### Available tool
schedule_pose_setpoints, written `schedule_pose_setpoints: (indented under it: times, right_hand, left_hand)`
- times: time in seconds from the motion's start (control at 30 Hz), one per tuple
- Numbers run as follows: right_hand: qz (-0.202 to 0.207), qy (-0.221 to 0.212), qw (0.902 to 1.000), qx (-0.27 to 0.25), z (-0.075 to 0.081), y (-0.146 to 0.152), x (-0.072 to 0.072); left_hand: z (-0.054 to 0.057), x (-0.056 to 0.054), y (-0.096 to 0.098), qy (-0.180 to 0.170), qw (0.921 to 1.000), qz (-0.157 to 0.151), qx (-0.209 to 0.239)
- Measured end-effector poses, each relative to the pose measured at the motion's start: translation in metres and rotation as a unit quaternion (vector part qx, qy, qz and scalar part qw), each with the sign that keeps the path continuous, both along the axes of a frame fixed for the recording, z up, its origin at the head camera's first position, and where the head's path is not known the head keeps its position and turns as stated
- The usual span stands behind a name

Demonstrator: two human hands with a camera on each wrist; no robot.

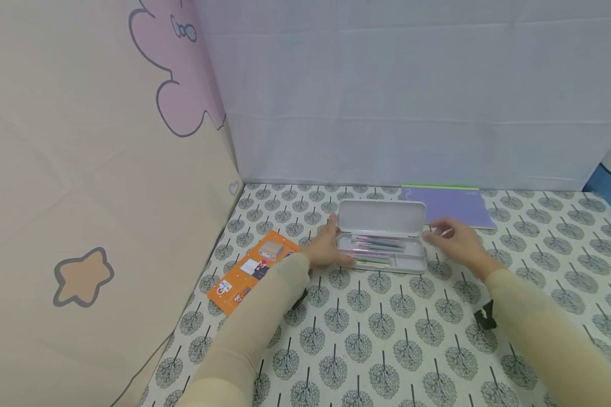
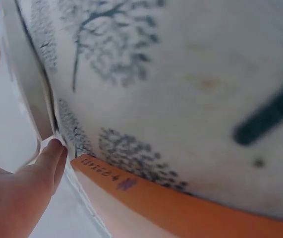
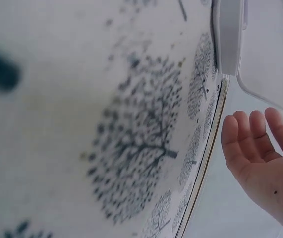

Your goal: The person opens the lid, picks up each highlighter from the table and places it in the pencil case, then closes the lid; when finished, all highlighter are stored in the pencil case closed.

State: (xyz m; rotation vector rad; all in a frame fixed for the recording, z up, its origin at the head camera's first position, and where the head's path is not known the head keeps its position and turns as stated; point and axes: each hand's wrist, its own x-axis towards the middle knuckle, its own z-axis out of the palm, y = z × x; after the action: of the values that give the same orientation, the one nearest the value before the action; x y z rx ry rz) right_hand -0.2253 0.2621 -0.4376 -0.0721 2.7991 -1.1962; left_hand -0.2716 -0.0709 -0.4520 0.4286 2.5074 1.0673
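Observation:
A white pencil case (image 1: pixel 411 264) lies on the table with its lid (image 1: pixel 382 218) raised at the back. Several slim pastel pens (image 1: pixel 378 247) lie lengthwise in its tray. At the case's left end is my left hand (image 1: pixel 323 247), its fingers stretched along the side and touching near the corner; the thumb reaches toward the front edge. In the left wrist view those fingers look straight. My right hand (image 1: pixel 454 244) is just off the case's right end, holding nothing. Its fingers bend loosely in the right wrist view, apart from the case (image 3: pixel 230 37).
An orange printed sheet or booklet (image 1: pixel 254 270) lies left of the case, partly under the left forearm. Behind and to the right is a purple notebook (image 1: pixel 453 208) by the back wall. A tree-patterned cloth (image 1: pixel 382 325) covers the table. Curtain-like walls stand at left and back.

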Motion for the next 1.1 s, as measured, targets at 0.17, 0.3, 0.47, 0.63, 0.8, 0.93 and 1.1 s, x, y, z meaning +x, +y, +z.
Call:
schedule_pose_setpoints:
  times: [0.17, 0.3, 0.47, 0.63, 0.8, 0.93, 1.1]
  right_hand:
    - [-0.014, -0.040, 0.9985, -0.035, 0.003, -0.006, -0.007]
    - [-0.020, -0.048, 0.9952, -0.083, 0.005, -0.011, -0.014]
    - [-0.036, -0.049, 0.9905, -0.124, 0.005, -0.019, -0.023]
    - [-0.051, -0.053, 0.9866, -0.146, 0.005, -0.026, -0.032]
    - [-0.055, -0.036, 0.9837, -0.167, 0.006, -0.031, -0.037]
    - [-0.051, -0.013, 0.9837, -0.172, 0.006, -0.034, -0.038]
    - [-0.040, 0.009, 0.9842, -0.172, 0.005, -0.036, -0.037]
  left_hand:
    - [0.008, -0.001, 0.002, -0.071, 0.9924, 0.063, 0.078]
    - [0.012, -0.004, 0.004, -0.095, 0.9819, 0.096, 0.132]
    - [0.015, -0.009, 0.009, -0.081, 0.9791, 0.121, 0.143]
    - [0.018, -0.013, 0.014, -0.064, 0.9780, 0.134, 0.146]
    - [0.020, -0.017, 0.016, -0.051, 0.9765, 0.133, 0.162]
    - [0.019, -0.019, 0.017, -0.043, 0.9772, 0.125, 0.166]
    - [0.017, -0.020, 0.017, -0.031, 0.9762, 0.124, 0.175]
